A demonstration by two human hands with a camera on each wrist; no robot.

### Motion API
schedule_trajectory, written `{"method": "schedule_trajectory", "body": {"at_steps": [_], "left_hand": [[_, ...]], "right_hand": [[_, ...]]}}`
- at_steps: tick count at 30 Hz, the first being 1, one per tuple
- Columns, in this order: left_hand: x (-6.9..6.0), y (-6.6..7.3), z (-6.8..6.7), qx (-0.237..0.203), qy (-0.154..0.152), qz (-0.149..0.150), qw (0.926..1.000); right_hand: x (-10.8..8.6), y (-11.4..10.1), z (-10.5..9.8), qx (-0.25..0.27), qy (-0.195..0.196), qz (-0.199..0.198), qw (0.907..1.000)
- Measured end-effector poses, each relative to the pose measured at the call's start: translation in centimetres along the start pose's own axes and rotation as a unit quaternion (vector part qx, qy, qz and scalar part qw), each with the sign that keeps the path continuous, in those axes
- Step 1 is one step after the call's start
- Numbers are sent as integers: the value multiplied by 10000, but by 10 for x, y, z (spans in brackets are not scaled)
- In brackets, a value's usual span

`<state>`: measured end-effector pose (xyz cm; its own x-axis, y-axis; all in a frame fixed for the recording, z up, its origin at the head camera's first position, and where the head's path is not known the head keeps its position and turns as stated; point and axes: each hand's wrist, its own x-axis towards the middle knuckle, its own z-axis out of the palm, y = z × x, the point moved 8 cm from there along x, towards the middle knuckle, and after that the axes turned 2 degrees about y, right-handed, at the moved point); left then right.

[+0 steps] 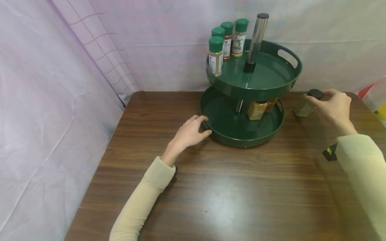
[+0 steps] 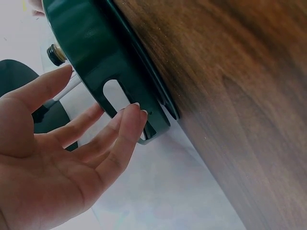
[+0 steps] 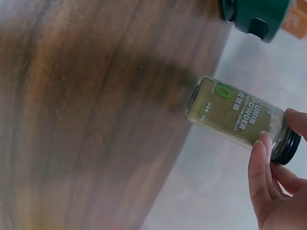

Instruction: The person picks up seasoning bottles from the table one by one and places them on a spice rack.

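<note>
My right hand (image 1: 336, 106) pinches a square glass jar (image 3: 230, 112) of cumin powder near its black lid. The jar holds greenish-brown powder and is to the right of a green two-tier tray rack. Its base looks close to the tabletop, but contact cannot be told. My left hand (image 1: 189, 132) is at the left rim of the lower tray (image 1: 226, 124), thumb and fingers spread. In the left wrist view its fingertips touch the tray wall by the handle slot (image 2: 115, 96). Another square jar (image 1: 256, 111) of yellowish spice stands on the lower tray, with an orange-brown one (image 1: 271, 104) partly hidden behind.
Several round shakers (image 1: 215, 55) with green caps stand on the left side of the upper tray (image 1: 268, 67). A metal post (image 1: 257, 40) rises through it. The brown wooden table (image 1: 229, 187) meets pale curtains (image 1: 169, 60) behind. Something red and yellow (image 1: 377, 97) is at far right.
</note>
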<state>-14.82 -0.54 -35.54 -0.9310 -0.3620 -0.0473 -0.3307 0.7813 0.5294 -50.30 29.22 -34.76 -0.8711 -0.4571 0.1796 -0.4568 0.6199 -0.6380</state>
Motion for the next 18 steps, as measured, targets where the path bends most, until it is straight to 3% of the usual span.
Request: {"method": "schedule_trajectory", "body": {"at_steps": [10,18], "left_hand": [[2,0,0,76,50,80,9999],[2,0,0,118,67,57,9999]], "right_hand": [[-12,-20,-39,310,961,-196,9947],[-28,-36,-49,656,1033,-370,9918]]}}
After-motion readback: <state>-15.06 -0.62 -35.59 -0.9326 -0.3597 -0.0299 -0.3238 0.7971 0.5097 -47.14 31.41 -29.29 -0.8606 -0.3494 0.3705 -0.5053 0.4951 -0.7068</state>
